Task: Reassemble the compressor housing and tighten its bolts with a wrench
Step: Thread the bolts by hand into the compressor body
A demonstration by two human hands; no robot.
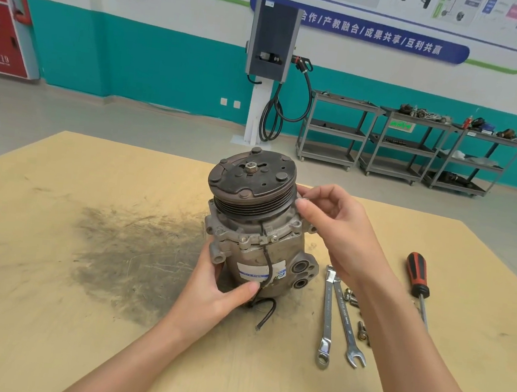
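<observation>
Two hands on the compressor (260, 228) right now. It's standing on end on the table (93, 178), pulley up, so its long axis is vertical and runs between the two hands. The left hand (218, 290) is curled round the lower body, thumb across the front by the label. The right hand (333, 226) is up by the flange, fingertips (302, 203) touching the pulley rim. They look pinched, maybe on a bolt, but I can't tell if anything's in there.

The loose bolts (352, 296) and both wrenches (338, 316) are lying down and to the right of those fingers, under the right wrist, so my guess is the right hand makes that grab. The wrenches run roughly toward the person, open ends nearest.
</observation>
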